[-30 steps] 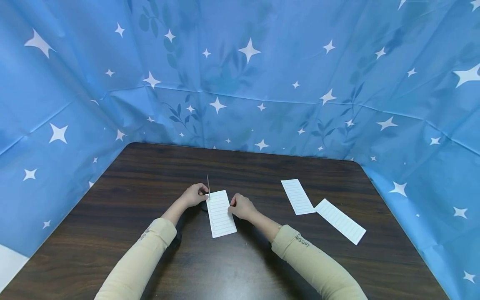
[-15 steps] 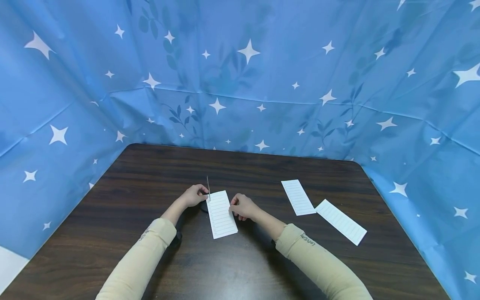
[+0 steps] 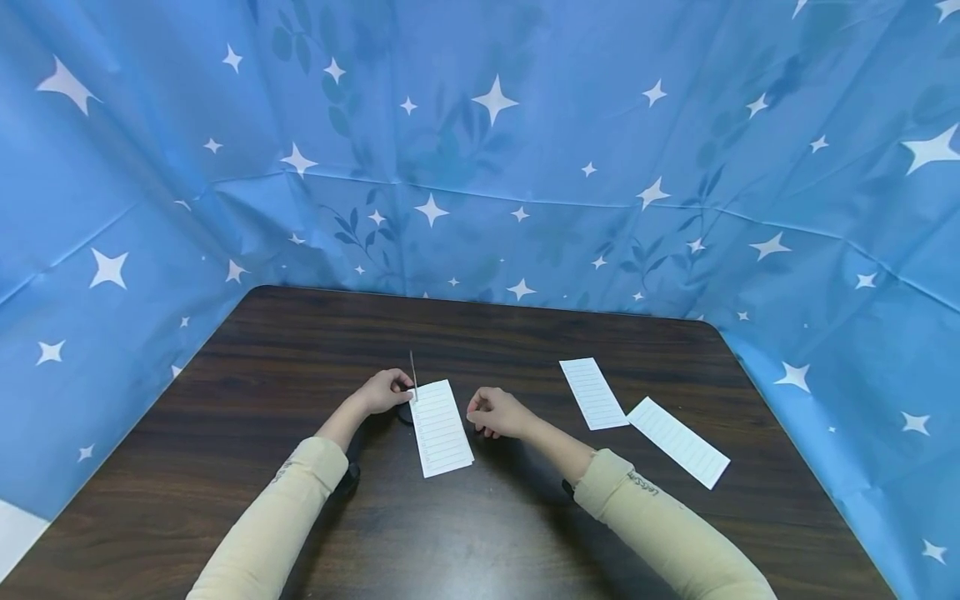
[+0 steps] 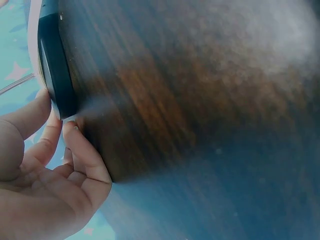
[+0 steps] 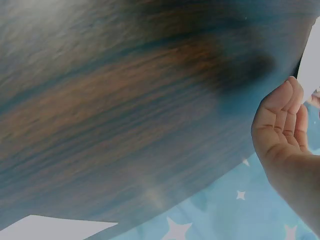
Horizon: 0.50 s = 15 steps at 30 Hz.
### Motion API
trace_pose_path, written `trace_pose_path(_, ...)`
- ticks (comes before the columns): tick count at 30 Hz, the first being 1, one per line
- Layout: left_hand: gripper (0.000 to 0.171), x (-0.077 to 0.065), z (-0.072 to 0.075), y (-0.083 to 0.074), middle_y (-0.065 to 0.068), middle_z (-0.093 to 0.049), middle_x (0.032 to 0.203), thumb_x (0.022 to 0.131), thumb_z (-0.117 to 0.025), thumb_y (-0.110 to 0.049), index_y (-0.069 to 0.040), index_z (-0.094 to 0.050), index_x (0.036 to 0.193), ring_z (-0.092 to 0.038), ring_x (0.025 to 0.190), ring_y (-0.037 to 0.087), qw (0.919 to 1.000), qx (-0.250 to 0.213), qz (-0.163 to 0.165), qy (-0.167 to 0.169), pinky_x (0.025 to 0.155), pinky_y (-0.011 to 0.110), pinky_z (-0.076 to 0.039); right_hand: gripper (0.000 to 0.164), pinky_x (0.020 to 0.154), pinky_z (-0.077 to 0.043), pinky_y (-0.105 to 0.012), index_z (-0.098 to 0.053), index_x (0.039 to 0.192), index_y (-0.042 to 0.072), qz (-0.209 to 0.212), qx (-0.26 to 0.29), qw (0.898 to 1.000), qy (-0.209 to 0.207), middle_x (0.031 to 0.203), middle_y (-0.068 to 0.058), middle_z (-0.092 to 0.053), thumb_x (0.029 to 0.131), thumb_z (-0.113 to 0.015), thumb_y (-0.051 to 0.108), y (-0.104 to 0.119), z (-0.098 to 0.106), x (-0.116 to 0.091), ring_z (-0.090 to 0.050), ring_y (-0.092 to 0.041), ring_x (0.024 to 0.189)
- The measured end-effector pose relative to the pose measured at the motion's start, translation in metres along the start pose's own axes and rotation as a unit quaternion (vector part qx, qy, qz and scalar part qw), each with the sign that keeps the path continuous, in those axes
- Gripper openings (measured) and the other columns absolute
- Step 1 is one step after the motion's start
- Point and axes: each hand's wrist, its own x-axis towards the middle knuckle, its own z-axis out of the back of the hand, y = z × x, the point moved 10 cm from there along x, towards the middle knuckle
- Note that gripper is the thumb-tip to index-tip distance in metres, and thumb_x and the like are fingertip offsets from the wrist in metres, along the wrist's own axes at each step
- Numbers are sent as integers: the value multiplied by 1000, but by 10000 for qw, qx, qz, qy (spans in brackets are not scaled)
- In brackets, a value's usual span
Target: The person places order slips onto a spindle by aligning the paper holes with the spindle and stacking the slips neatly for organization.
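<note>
A bill spike stands left of the table's middle: its thin metal rod point(image 3: 413, 371) rises through the top left corner of lined white slips point(image 3: 442, 437), which lie stacked over its black base point(image 3: 405, 413). My left hand point(image 3: 384, 392) holds the spike at the left edge. In the left wrist view its thumb point(image 4: 37, 112) lies against the slips and a finger is at the corner of the black base point(image 4: 59, 70). Just right of the slips, my right hand point(image 3: 501, 414) hovers with loosely bent fingers and holds nothing.
Two more lined slips lie on the right of the dark wooden table point(image 3: 487, 542): one slip point(image 3: 595, 393) farther back, another slip point(image 3: 678, 442) nearer, their corners close together. A blue star-patterned curtain point(image 3: 480, 167) hangs behind the table.
My right hand has let go of the slips' right edge and drawn back slightly to the right. The left hand keeps its hold on the spike.
</note>
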Motion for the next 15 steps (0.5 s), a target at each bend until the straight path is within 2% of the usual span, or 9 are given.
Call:
trace_pose_path(1, 28, -12, 6, -15, 3, -45, 73, 90, -63, -27, -3, -60, 103, -42, 64, 15, 10000, -6, 0, -31, 58, 24, -35, 11, 53, -49, -26, -57, 94, 1, 95, 39, 9999, 15, 71, -8, -61, 92, -54, 11, 1, 2, -2, -57, -16, 55)
trace_pose_path(2, 27, -28, 13, -34, 3, -44, 74, 91, -62, -23, 0, -60, 105, -41, 65, 15, 9999, -13, 139, 19, 59, 24, -34, 12, 54, -50, -27, -57, 95, 1, 178, 79, 9998, 43, 72, -9, -61, 92, -54, 12, 1, 4, -4, -58, -17, 57)
trace_pose_path(3, 21, -42, 18, -52, 4, -43, 74, 90, -60, -8, 5, -58, 107, -40, 66, 16, 9997, -3, 223, 70, 60, 23, -32, 12, 55, -50, -27, -57, 95, 1, 274, 113, 9995, 53, 73, -9, -62, 92, -54, 12, 2, 7, -6, -58, -16, 57)
trace_pose_path(6, 21, -42, 17, -52, 4, -43, 75, 90, -60, -9, 4, -58, 107, -40, 67, 17, 9995, -5, 304, 76, 59, 24, -33, 13, 56, -50, -26, -58, 96, 0, 329, 75, 9994, -2, 75, -9, -62, 93, -53, 11, 0, 12, -9, -56, -15, 60)
trace_pose_path(7, 22, -40, 16, -50, 6, -44, 76, 90, -61, -8, 4, -58, 107, -41, 67, 18, 9993, -16, 369, 91, 60, 26, -34, 13, 57, -50, -26, -58, 98, -2, 214, 54, 9998, -18, 77, -12, -63, 92, -53, 9, -3, 13, -9, -56, -16, 61)
trace_pose_path(10, 22, -29, 12, -36, 8, -46, 78, 90, -62, -11, 1, -58, 107, -43, 69, 20, 9992, -30, 383, 118, 61, 30, -36, 15, 57, -49, -25, -58, 99, -4, 236, -35, 9997, -31, 80, -16, -63, 93, -53, 9, -4, 17, -13, -56, -16, 64)
trace_pose_path(11, 22, -24, 11, -31, 9, -47, 79, 90, -63, -13, 0, -59, 107, -44, 70, 21, 9993, -30, 355, 129, 61, 31, -37, 15, 57, -49, -25, -58, 99, -4, 266, -16, 9996, -29, 81, -16, -63, 93, -54, 9, -4, 18, -14, -57, -17, 64)
trace_pose_path(12, 22, -15, 7, -22, 7, -47, 78, 90, -63, -19, -3, -59, 105, -43, 68, 20, 9999, -83, 94, 86, 60, 30, -36, 16, 57, -49, -25, -58, 100, -4, 296, -1, 9996, -33, 81, -16, -63, 93, -54, 10, -3, 19, -16, -57, -18, 65)
trace_pose_path(15, 25, -9, 5, -15, 8, -47, 79, 90, -64, -24, -6, -59, 106, -44, 69, 20, 9999, -6, -54, 130, 61, 31, -37, 16, 58, -49, -26, -58, 100, -5, 353, 93, 9993, -57, 83, -17, -63, 92, -55, 10, -3, 24, -20, -58, -19, 66)
